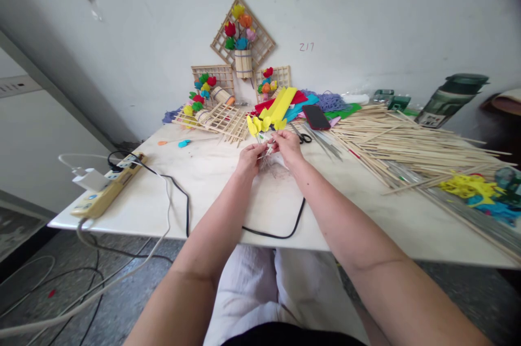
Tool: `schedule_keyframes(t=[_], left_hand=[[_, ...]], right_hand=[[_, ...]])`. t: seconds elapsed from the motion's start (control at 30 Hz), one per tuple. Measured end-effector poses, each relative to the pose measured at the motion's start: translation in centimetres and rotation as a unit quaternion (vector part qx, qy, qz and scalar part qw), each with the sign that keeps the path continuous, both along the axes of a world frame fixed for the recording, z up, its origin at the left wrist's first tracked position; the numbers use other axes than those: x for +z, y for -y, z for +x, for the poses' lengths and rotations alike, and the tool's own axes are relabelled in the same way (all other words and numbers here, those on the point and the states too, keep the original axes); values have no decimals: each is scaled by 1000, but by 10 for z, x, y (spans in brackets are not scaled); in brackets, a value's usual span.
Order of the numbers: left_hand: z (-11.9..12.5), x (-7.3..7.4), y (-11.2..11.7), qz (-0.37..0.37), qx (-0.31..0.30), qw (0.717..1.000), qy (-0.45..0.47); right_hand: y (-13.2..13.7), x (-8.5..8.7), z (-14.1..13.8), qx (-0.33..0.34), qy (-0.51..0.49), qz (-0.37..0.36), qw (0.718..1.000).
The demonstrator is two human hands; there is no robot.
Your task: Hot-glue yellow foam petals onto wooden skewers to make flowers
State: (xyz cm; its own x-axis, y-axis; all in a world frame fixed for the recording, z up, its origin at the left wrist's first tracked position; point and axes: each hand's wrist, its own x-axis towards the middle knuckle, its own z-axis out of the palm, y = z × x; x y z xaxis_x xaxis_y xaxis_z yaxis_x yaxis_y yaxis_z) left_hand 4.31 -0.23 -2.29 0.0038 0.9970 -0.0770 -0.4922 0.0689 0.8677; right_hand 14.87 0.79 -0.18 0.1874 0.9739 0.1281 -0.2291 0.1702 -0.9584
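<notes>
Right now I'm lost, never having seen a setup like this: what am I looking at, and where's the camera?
There is no machine here, just one person's bare hands. The single picture comes from a camera worn on the head, looking forward and down. Above a white table, the left hand and right hand meet, seemingly pinching thin stems; yellow petal-like pieces show just beyond the fingers. Wooden sticks are heaped on the right, a power strip lies on the left, and a phone and scissors lie past the right hand. A flower-decorated lattice stands out against the wall.
</notes>
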Motion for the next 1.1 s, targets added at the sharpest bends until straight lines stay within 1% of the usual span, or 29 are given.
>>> schedule_keyframes(t=[0.1,0.2,0.37,0.4,0.47,0.57,0.6,0.63,0.67,0.7,0.77,0.8,0.87,0.97,1.1], left_hand=[[-2,0,-3,-6,5,1000,11],[-4,2,-2,-13,9,1000,4],[-4,6,1,-5,18,1000,-20],[-5,7,1,-4,21,1000,-20],[-6,7,0,-7,29,999,-18],[-7,7,0,-13,34,999,-22],[-7,7,0,-12,31,999,-26],[-7,7,0,-9,29,999,-30],[-6,7,1,-7,27,999,-33],[-6,6,1,-5,26,999,-37],[-5,6,1,-2,27,999,-42],[-4,5,1,-1,27,999,-44],[-4,5,1,3,25,999,-48],[-5,5,2,15,17,999,-49],[-6,8,3,16,-3,999,-43]], right_hand=[[-3,1,4,-26,17,22,999],[-4,4,9,-48,44,36,997],[-3,8,13,-43,93,36,994],[-4,8,15,-52,108,37,992],[-5,7,19,-102,154,53,981],[-8,8,26,-213,236,110,942],[-9,8,28,-233,251,124,931],[-9,8,28,-237,254,129,929],[-9,9,27,-225,246,122,935],[-8,9,25,-195,228,108,948],[-5,8,18,-110,174,71,976],[-4,8,14,-69,145,56,985],[0,6,5,-25,111,47,992],[3,4,-3,-7,111,50,993],[3,3,-2,-22,120,59,991]])
